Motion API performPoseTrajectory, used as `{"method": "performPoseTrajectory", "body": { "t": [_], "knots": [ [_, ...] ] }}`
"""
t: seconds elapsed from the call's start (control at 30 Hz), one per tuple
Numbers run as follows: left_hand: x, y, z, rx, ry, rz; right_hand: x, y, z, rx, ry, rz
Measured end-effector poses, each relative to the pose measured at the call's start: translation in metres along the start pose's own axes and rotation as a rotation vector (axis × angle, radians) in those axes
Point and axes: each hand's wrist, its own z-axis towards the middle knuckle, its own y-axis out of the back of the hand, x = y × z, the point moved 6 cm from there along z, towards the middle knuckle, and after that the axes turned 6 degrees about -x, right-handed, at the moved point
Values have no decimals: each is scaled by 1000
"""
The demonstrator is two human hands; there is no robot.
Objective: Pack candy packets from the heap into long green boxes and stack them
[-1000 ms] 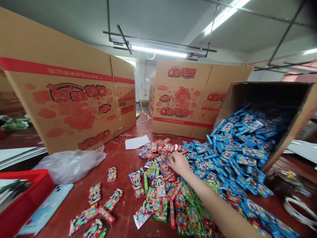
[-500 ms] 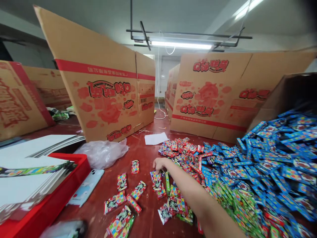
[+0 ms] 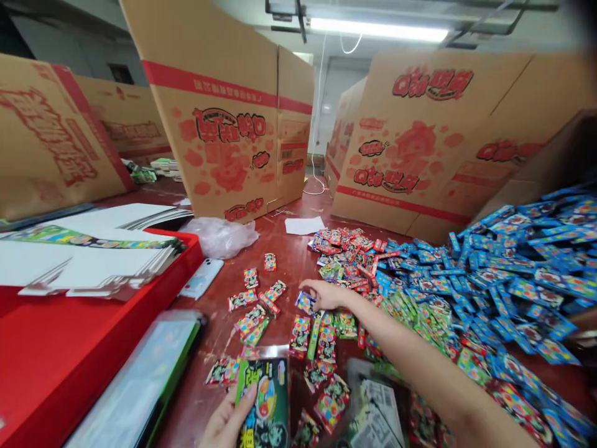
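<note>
My left hand [image 3: 232, 414] is closed on a flat green and black printed packet [image 3: 265, 398] with a clear upper edge, thumb on its front. My right hand [image 3: 325, 294] reaches forward over the table, fingers curled down on a small purple-blue wrapped sweet [image 3: 305, 303]; its fingertips are partly hidden. Between and around the hands lie loose small sweets, among them a red one [image 3: 300, 335] and a narrow green one [image 3: 314, 336]. Another clear packet with a black-and-white printed insert [image 3: 377, 410] lies below my right forearm.
Blue-wrapped sweets [image 3: 504, 274] are heaped at right, with red ones [image 3: 345, 242] farther back. A red tray [image 3: 93, 361] with white cards [image 3: 102, 267] stands left, beside a phone [image 3: 203, 278], a plastic bag [image 3: 221, 236] and a packet stack [image 3: 140, 373]. Cardboard boxes [image 3: 233, 155] rise behind.
My left hand has come into view with the printed packet. My right hand remains over the loose sweets, now at the purple-blue one. The camera view has tilted down and shifted left.
</note>
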Motion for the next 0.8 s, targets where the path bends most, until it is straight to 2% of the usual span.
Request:
{"method": "performPoseTrajectory", "body": {
  "t": [0.07,0.13,0.23,0.3,0.37,0.43,0.57,0.67,0.73,0.8],
  "knots": [
    [1,-2,-8,50,-27,-26,12,6,-33,-89,74,27],
    [2,-3,-19,74,-50,9,20,4,-71,-127,114,114],
    [8,-6,-32,100,-115,126,29,-17,-132,-87,104,478],
    [16,-11,-40,162,-185,216,36,-35,-168,-52,92,741],
    [28,-16,-47,242,-246,286,42,-47,-198,-68,84,863],
    [42,-20,-54,304,-286,326,45,-51,-219,-157,60,894],
    [64,-24,-67,362,-313,374,53,-45,-235,-451,26,900],
    [67,-18,-73,244,-361,501,68,-38,-232,-673,109,868],
    [63,-14,-77,146,-418,596,82,-37,-226,-696,176,803],
    [59,-13,-81,132,-450,640,93,-38,-220,-612,213,720]
  ]
}}
